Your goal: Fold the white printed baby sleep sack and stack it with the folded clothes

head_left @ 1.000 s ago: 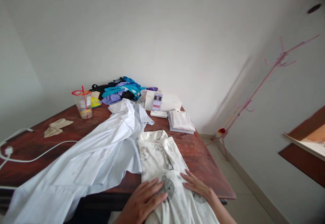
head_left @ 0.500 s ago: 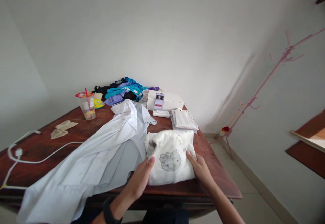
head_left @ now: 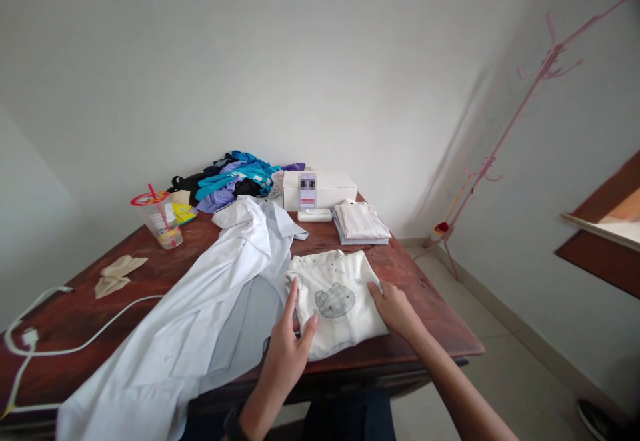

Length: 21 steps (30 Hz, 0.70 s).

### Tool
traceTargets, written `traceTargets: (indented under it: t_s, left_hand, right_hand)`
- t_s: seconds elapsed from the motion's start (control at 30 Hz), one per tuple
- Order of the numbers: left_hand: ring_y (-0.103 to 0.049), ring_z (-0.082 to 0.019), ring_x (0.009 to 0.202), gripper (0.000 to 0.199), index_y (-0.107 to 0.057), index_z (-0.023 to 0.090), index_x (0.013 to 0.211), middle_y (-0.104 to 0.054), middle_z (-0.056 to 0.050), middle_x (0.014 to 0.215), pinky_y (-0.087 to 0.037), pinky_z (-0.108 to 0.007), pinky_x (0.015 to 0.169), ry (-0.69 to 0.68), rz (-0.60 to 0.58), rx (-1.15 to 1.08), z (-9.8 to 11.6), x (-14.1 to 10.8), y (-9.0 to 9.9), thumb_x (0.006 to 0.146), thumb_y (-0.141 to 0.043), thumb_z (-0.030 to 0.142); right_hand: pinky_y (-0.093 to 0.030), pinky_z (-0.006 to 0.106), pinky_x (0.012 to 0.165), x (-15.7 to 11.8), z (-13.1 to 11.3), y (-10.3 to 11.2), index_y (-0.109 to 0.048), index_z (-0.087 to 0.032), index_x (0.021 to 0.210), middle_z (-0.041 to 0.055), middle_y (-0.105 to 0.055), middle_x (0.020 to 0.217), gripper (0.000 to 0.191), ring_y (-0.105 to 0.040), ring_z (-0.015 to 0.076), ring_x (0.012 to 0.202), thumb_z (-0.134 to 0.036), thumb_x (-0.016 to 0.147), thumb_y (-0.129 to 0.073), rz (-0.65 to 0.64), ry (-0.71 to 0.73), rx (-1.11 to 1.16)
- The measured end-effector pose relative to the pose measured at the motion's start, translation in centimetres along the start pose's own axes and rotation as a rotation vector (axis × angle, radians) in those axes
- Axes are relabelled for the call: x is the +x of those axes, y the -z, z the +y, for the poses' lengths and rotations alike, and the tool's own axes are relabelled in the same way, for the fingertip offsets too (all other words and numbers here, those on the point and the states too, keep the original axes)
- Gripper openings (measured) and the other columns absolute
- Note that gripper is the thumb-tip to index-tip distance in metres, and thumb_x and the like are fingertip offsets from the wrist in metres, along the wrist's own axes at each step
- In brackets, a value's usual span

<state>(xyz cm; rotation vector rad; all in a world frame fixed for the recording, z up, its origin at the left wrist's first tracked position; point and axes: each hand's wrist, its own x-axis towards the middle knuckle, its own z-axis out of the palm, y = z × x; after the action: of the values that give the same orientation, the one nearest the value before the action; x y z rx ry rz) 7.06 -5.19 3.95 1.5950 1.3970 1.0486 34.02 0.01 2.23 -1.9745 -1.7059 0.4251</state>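
Observation:
A folded white shirt (head_left: 350, 331) with a grey cat-face print lies near the table's front edge. At its right side, my right hand (head_left: 399, 307) pinches the edge, thumb on top and the other fingers mostly hidden. My left hand (head_left: 286, 354) is at the shirt's left edge, index finger and thumb stretched apart, the fingertips against the cloth. Left of it, a long white shirt (head_left: 200, 294) is spread loosely over a light grey garment (head_left: 243, 327) and hangs off the front edge. Behind the printed shirt sits a stack of folded clothes (head_left: 363, 221).
A phone (head_left: 308, 191) stands before a white box (head_left: 340, 187). Piled clothes (head_left: 240, 177) lie against the wall. A plastic cup with a straw (head_left: 163, 224), a beige cloth (head_left: 117, 274) and a white cable (head_left: 85, 347) are on the left. A pink coat stand (head_left: 515, 117) stands right.
The printed shirt has gone from tilted up between both hands to lying flatter on the table. My left hand's fingers have spread; my right hand stays at the right edge. The view has shifted slightly.

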Motion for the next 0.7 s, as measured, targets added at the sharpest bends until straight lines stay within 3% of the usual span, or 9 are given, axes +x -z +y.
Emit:
traceTargets:
  t_s: [0.07,0.13,0.23,0.33,0.43,0.57,0.7]
  left_hand:
    - [-0.056,-0.019,0.055,0.07,-0.035,0.016,0.159,-0.052,0.006,0.057,-0.045,-0.027,0.06,-0.035,-0.002,0.098,0.1,0.5,0.0,0.098,-0.052,0.045]
    - [-0.053,-0.018,0.052,0.067,-0.036,0.015,0.159,-0.044,0.007,0.054,-0.042,-0.026,0.057,-0.073,0.013,0.173,0.0,0.6,0.0,0.099,-0.051,0.042]
    - [-0.062,-0.02,0.061,0.067,-0.033,0.019,0.16,-0.058,0.002,0.065,-0.044,-0.025,0.06,-0.144,0.072,0.38,-0.3,0.1,0.4,0.098,-0.053,0.036]
    - [-0.07,-0.022,0.078,0.057,-0.045,0.025,0.154,-0.07,-0.005,0.09,-0.049,-0.025,0.065,-0.274,0.132,0.6,0.5,-0.8,1.3,0.097,-0.053,0.026]
    - [-0.069,-0.025,0.095,0.046,-0.055,0.023,0.145,-0.07,-0.01,0.104,-0.055,-0.031,0.078,-0.466,0.119,0.608,3.3,-0.9,2.0,0.099,-0.049,0.024]
    - [-0.062,-0.027,0.119,0.048,-0.053,0.021,0.145,-0.063,-0.013,0.131,-0.052,-0.041,0.101,-0.63,-0.082,0.553,7.1,0.9,0.7,0.099,-0.041,0.016]
    - [-0.03,-0.029,0.152,0.065,-0.027,0.012,0.161,-0.033,-0.016,0.165,-0.032,-0.049,0.122,-0.709,-0.221,0.642,6.6,4.1,-2.6,0.096,-0.038,0.012]
  right_hand:
    - [-0.045,0.035,0.075,-0.2,-0.5,0.2,-0.068,-0.016,0.094,0.0198,-0.076,0.097,0.042,-0.072,0.0331,0.095,-0.04,0.102,-0.035,-0.024,-0.029,-0.081]
    - [-0.045,0.036,0.077,-0.6,-0.8,0.3,-0.067,-0.016,0.102,0.0197,-0.076,0.098,0.039,-0.072,0.0336,0.098,-0.039,0.103,-0.035,-0.028,-0.049,-0.118]
    - [-0.045,0.037,0.075,-1.5,-1.0,0.6,-0.064,-0.018,0.115,0.0192,-0.076,0.098,0.038,-0.073,0.0353,0.093,-0.042,0.103,-0.039,-0.01,-0.1,-0.175]
    - [-0.048,0.041,0.077,-2.2,-1.2,1.2,-0.057,-0.018,0.133,0.0191,-0.076,0.102,0.043,-0.073,0.0372,0.093,-0.044,0.103,-0.04,0.037,-0.099,-0.252]
    - [-0.049,0.047,0.091,-2.3,-2.4,2.0,-0.051,-0.015,0.143,0.0208,-0.069,0.124,0.05,-0.066,0.0373,0.112,-0.042,0.102,-0.04,0.151,0.1,-0.268]
    - [-0.038,0.05,0.114,-1.2,-5.0,1.8,-0.052,-0.016,0.148,0.0187,-0.053,0.149,0.054,-0.047,0.0361,0.139,-0.043,0.101,-0.044,0.189,0.457,-0.226]
    - [-0.032,0.056,0.118,0.9,-5.0,-1.3,-0.044,-0.018,0.156,0.0166,-0.041,0.16,0.061,-0.032,0.037,0.149,-0.034,0.097,-0.051,0.069,0.676,-0.268]
